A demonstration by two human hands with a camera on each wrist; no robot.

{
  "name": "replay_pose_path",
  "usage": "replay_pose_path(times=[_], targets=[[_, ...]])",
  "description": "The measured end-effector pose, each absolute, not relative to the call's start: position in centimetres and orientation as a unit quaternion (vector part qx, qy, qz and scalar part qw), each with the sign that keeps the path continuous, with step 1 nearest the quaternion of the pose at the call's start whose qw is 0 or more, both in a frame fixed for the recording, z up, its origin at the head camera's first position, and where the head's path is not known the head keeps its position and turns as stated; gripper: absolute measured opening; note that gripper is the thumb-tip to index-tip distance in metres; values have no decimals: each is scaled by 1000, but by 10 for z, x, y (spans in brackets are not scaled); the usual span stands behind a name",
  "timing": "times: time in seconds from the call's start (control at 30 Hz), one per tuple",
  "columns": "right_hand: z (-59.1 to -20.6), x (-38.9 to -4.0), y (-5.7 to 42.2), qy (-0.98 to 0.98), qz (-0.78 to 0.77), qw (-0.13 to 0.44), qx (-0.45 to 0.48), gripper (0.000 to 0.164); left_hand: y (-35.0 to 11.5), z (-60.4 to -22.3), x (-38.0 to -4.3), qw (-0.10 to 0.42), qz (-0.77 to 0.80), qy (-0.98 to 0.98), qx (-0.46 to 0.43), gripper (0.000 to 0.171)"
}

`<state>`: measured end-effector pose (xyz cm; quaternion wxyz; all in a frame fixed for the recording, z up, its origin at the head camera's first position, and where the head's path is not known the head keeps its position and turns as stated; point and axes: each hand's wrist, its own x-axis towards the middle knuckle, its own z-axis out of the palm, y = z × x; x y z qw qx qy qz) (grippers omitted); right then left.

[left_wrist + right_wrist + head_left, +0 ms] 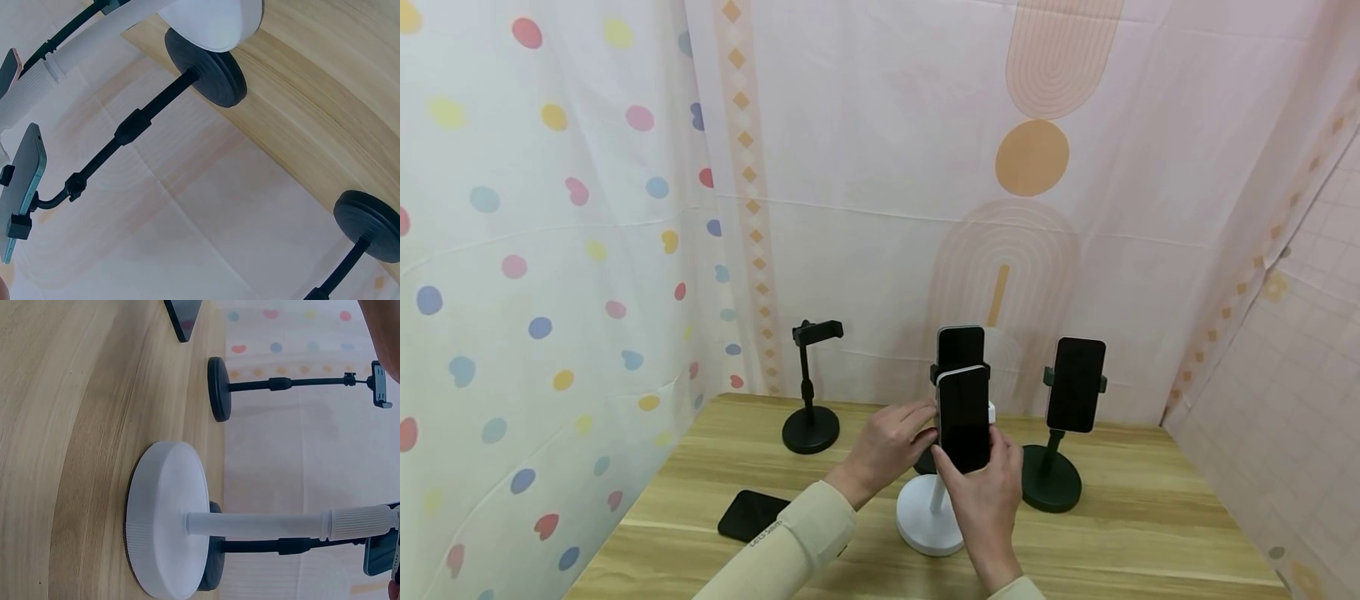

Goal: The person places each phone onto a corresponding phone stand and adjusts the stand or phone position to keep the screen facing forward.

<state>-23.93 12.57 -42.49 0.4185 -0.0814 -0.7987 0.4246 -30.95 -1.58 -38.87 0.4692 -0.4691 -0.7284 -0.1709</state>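
A white phone stand (917, 521) stands near the front of the table, its round base and stem also in the right wrist view. A phone (964, 421) is upright at its head, dark screen facing me. My right hand (988, 500) grips the phone's lower part, thumb on the left edge and fingers on the right. At the left edge, my left hand (887, 442) pinches the side of the stand's holder with curled fingers and thumb; they hide that side. The holder's white clamp (992, 412) shows at the right edge.
Directly behind is a black stand holding a phone (961, 346). A dark green stand (1051, 482) at the right bears another phone (1076, 385). Back left stands a black stand (810, 431) with a bare clamp. One phone (751, 510) lies flat beside my left sleeve.
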Motion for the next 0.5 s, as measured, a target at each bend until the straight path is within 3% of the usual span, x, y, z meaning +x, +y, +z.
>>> replay_pose_path(times=[0.5], targets=[[-431, -241, 128, -791, 405, 451, -84, 78, -17, -394, -320, 530, -115, -674, -503, 39]])
